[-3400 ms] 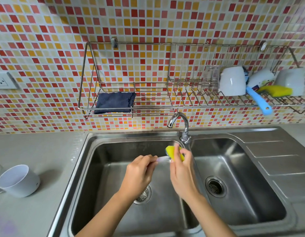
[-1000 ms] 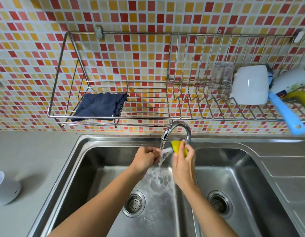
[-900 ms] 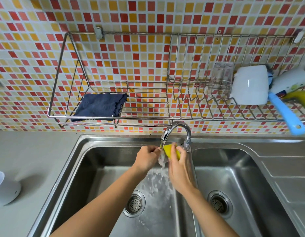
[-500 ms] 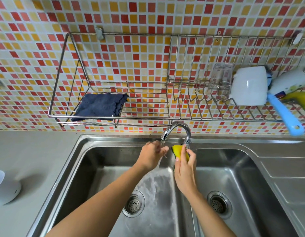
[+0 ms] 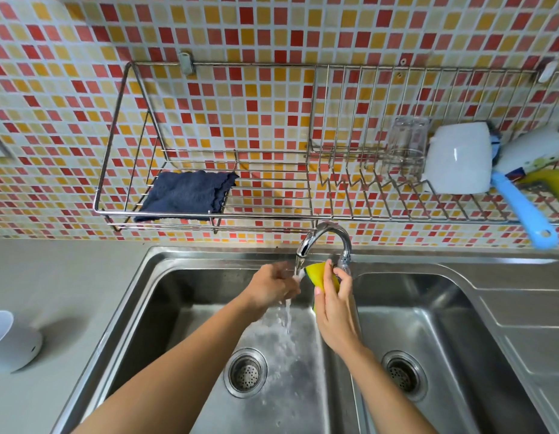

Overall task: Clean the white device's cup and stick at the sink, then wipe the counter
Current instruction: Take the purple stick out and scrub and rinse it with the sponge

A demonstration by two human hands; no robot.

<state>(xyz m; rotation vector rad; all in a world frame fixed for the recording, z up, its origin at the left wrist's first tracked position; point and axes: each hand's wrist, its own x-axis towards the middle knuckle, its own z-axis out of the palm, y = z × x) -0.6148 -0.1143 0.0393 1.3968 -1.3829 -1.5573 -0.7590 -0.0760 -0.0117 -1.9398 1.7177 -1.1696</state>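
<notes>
Over the left basin of the steel sink [image 5: 165, 277], my left hand [image 5: 273, 285] is curled around the small white stick [image 5: 298, 276]. Only the stick's tip shows, under the water running from the tap [image 5: 325, 236]. My right hand [image 5: 334, 305] grips a yellow sponge [image 5: 318, 272] just right of the stream, a little apart from the stick. The white device's cup [image 5: 12, 343] lies tilted on the grey counter [image 5: 62, 292] at the far left, cut by the frame edge.
A wire rack [image 5: 115, 145] on the tiled wall holds a dark blue cloth [image 5: 184, 194], a clear glass [image 5: 405, 151], a white mug [image 5: 456, 158] and a blue-handled brush [image 5: 522, 208]. Each basin has its own drain: left [image 5: 246, 372] and right [image 5: 401, 375]. A drainboard [image 5: 522, 308] lies at right.
The tap now runs; it was off 3.4 s ago. A second ago the sponge was rubbing the stick; my right hand has since drawn it slightly right, out of the stream.
</notes>
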